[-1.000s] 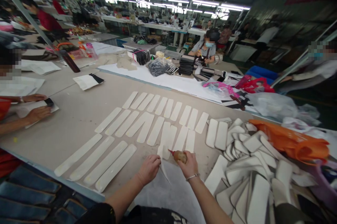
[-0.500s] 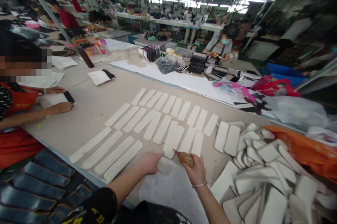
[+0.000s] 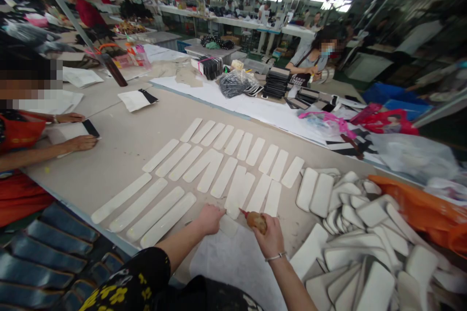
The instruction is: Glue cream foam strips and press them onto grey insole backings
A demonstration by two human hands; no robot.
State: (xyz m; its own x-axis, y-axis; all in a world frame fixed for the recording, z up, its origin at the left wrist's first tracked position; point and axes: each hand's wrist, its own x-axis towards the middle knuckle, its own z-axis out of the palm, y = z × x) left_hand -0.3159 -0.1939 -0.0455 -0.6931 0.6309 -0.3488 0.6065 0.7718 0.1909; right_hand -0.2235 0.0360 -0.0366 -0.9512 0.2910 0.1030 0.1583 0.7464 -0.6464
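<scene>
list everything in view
table: one, beige, centre
strips: over twenty, white, on table
pads: many, white and grey, right pile
bottle: one, brown, centre front
sheet: one, white, near edge
panels: several, blue, lower left
stacks: at least two, black, far side
cloth or bag: one, orange, right
bags: several, red, clear, far right
co-workers: several, mixed clothing, left and background
background items: uncountable, blurred
left hand: one, bare, near strips
right hand: one, bare, around bottle

Qty: 2 own hands [image 3: 210,219], 1 bottle [image 3: 257,223], 1 bangle [image 3: 276,257]. Strips [image 3: 155,212]: 4 front row, 10 back row, mid row min. 9 (overlaps). 1 pile [image 3: 359,257], pcs. too jumbled to ct.
</scene>
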